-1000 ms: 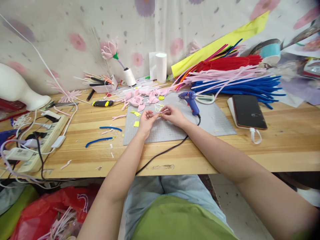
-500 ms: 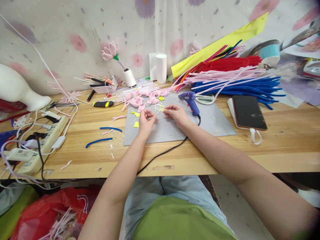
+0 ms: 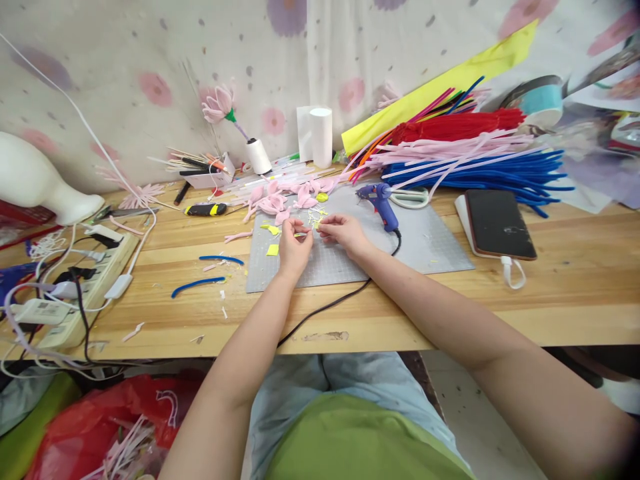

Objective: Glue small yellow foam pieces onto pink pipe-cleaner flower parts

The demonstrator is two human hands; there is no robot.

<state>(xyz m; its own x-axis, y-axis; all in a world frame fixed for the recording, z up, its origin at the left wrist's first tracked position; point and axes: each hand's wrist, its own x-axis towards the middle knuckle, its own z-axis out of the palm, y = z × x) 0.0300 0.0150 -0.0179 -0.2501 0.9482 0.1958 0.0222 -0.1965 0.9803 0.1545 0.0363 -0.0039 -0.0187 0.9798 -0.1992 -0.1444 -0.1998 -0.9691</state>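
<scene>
Over the grey cutting mat (image 3: 345,270), my left hand (image 3: 295,248) is closed in a pinch; a sliver of something small and yellowish shows at its fingertips, too small to name. My right hand (image 3: 346,235) pinches close beside it, with a tiny yellow bit at its fingertips that I cannot make out. Just beyond the fingers lies a loose pile of thin white sticks with yellow tips (image 3: 315,215). Pink fuzzy petals (image 3: 274,203) are heaped behind my left hand. Yellow scraps (image 3: 273,250) lie left of it. A blue glue gun (image 3: 383,205) rests right of my right hand.
Blue pipe cleaners (image 3: 480,175) and red ones (image 3: 460,127) are stacked at back right, with scissors (image 3: 410,198) nearby. A black-screened device (image 3: 503,223) stands right. A utility knife (image 3: 206,209) and a power strip (image 3: 90,290) are left. The glue gun's cord (image 3: 325,308) crosses the front edge.
My right hand has moved slightly left, its fingertips now nearer my left hand. My left hand stays nearly in place, still pinched.
</scene>
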